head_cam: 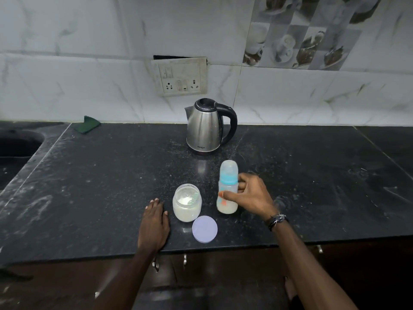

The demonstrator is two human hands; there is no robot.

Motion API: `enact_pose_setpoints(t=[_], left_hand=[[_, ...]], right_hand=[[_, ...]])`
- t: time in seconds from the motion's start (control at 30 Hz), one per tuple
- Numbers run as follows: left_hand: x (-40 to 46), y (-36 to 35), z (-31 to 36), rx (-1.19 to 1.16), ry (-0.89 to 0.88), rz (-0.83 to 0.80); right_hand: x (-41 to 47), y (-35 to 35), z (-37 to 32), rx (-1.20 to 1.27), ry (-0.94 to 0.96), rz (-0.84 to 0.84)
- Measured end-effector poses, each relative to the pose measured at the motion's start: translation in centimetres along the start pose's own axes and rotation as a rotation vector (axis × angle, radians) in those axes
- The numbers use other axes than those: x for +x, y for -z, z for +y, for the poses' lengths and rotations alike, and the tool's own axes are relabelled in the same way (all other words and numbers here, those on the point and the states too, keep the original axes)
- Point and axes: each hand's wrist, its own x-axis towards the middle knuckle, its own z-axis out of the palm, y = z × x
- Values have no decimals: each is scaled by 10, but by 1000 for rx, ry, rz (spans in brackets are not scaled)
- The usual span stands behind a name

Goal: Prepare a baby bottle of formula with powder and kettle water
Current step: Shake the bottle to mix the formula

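Observation:
A capped baby bottle (228, 186) with a blue collar and pale milky liquid at the bottom stands upright on the black counter (89, 175). My right hand (251, 194) grips its middle, thumb in front and fingers behind. To its left stands an open jar of white powder (187, 203) with a clear scoop inside. The jar's pale lilac lid (204, 229) lies flat in front of it. My left hand (154, 222) rests flat on the counter beside the jar, fingers straight. A steel kettle (206, 126) with a black handle stands farther back.
A dark sink (15, 142) lies at the far left and a green cloth (88, 124) sits at the wall. A switch and socket plate (180, 76) is on the tiled wall above the kettle. Cabinet handles (156, 264) show below the counter's front edge.

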Motion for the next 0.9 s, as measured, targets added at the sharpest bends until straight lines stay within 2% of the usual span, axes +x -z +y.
enact_pose_setpoints(t=[0.13, 0.23, 0.37, 0.43, 0.47, 0.57, 0.6, 0.7, 0.83, 0.9], left_hand=[[0, -1, 1, 5, 13, -20], [0, -1, 0, -5, 3, -7], [-1, -2, 0, -2, 12, -14], [-1, -2, -1, -2, 9, -8], [0, -1, -1, -8, 0, 0], [1, -2, 0, -7, 5, -1], [0, -2, 0, -5, 5, 1], [0, -1, -1, -11, 2, 15], [0, -3, -1, -4, -5, 7], [1, -4, -3, 2, -8, 16]], right_hand=[[-1, 0, 3, 11, 49, 126], [-2, -1, -1, -37, 45, 33], [2, 2, 0, -71, 64, 161], [3, 4, -6, -150, 23, 55], [2, 3, -5, -101, 30, 4], [4, 3, -3, -81, 111, 125], [6, 5, -2, -71, 83, 135], [5, 5, -5, -96, 4, -2], [4, 4, -3, -19, 52, 132], [5, 4, -5, -73, -17, 32]])
